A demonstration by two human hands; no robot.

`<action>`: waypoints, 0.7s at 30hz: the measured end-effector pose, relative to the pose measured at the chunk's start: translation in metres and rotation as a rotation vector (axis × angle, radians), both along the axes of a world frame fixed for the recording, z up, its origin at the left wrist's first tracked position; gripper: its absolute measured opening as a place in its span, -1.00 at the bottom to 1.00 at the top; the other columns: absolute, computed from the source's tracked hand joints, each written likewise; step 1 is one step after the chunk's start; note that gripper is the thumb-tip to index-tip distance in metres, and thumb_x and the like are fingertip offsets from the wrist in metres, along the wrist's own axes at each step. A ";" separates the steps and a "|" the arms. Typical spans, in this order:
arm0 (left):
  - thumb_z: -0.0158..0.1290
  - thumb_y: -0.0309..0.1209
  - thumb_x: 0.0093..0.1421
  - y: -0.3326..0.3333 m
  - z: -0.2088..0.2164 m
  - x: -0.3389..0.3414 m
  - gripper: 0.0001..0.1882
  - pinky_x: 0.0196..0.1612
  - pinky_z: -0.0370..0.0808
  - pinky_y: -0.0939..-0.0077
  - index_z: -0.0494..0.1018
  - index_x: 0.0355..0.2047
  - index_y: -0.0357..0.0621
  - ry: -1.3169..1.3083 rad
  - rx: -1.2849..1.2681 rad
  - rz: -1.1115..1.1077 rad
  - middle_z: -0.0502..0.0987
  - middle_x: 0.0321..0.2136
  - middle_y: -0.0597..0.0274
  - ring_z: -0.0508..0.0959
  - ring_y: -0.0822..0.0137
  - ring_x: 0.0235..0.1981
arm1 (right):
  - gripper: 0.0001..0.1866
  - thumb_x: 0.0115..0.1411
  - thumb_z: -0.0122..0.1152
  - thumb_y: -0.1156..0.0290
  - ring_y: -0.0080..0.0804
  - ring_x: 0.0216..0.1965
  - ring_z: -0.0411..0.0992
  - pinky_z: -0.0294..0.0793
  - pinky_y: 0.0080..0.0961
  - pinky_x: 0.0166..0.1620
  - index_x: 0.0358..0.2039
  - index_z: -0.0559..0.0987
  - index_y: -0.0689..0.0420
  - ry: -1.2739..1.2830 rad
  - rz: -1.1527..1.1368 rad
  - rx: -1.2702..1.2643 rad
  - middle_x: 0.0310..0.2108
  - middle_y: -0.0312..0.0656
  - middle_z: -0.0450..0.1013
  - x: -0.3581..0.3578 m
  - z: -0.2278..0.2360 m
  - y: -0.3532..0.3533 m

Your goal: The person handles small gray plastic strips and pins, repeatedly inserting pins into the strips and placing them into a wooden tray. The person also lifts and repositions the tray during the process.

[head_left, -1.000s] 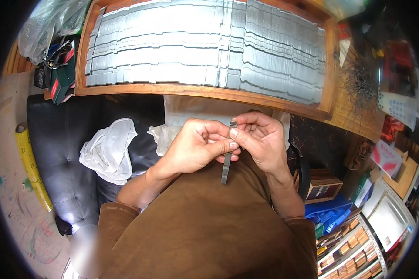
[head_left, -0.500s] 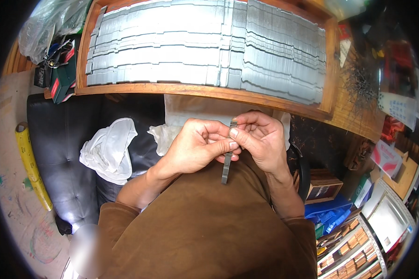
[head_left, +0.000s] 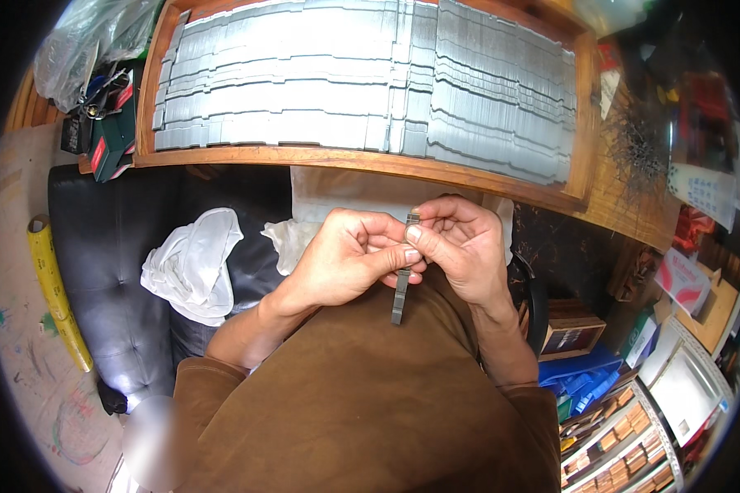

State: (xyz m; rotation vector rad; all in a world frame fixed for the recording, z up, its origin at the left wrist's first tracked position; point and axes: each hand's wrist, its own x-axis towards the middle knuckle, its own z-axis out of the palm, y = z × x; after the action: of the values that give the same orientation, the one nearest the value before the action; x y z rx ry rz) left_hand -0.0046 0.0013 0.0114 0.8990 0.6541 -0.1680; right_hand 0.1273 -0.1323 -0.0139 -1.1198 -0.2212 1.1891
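Note:
A narrow, dark grey notched metal strip (head_left: 400, 297) is held nearly upright in front of my brown shirt. My left hand (head_left: 353, 253) grips it around the middle, thumb pressed against the fingers. Higher up, the thumb and fingers of my right hand (head_left: 462, 246) pinch its top end. The two thumbs are close together and cover part of the strip. Beyond my hands, a wooden tray (head_left: 321, 156) holds long rows of silvery notched metal pieces (head_left: 304, 82), packed tightly side by side.
A black padded seat (head_left: 107, 271) with a crumpled white cloth (head_left: 193, 267) is on the left, near a yellow tube (head_left: 57, 296). Dark thin bits (head_left: 637, 152) lie on the wooden tabletop (head_left: 625, 209) right of the tray. A small wooden box (head_left: 571, 333) and shelving (head_left: 633, 435) stand lower right.

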 end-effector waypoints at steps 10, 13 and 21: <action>0.14 -0.48 0.33 -0.001 -0.003 0.000 -0.81 -0.31 0.62 0.60 0.56 -0.13 -0.37 0.013 -0.003 0.001 0.68 -0.32 0.11 0.69 0.39 -0.32 | -0.84 0.22 0.20 0.71 -0.59 -0.46 0.51 0.56 -0.70 -0.42 -0.17 0.51 0.38 -0.018 -0.026 -0.043 -0.36 -0.16 0.50 0.001 0.003 -0.003; 0.13 -0.49 0.33 -0.002 -0.005 -0.001 -0.81 -0.30 0.62 0.60 0.56 -0.12 -0.36 -0.032 -0.006 -0.007 0.68 -0.32 0.12 0.69 0.39 -0.31 | -0.88 0.24 0.20 0.68 -0.59 -0.45 0.51 0.55 -0.70 -0.40 -0.20 0.52 0.40 -0.029 0.024 -0.062 -0.37 -0.15 0.52 0.003 0.006 -0.003; 0.15 -0.51 0.30 -0.003 -0.003 0.001 -0.82 -0.28 0.64 0.56 0.56 -0.15 -0.39 -0.007 -0.004 -0.010 0.68 -0.31 0.05 0.70 0.33 -0.30 | -0.92 0.29 0.19 0.62 -0.60 -0.44 0.52 0.53 -0.69 -0.40 -0.26 0.56 0.40 -0.071 0.078 -0.048 -0.38 -0.15 0.55 0.006 0.001 -0.006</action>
State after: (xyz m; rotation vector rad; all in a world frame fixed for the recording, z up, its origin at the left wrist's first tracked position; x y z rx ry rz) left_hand -0.0038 -0.0015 0.0084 0.8987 0.6427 -0.1755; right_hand 0.1333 -0.1386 -0.0130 -1.2057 -0.2941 1.2308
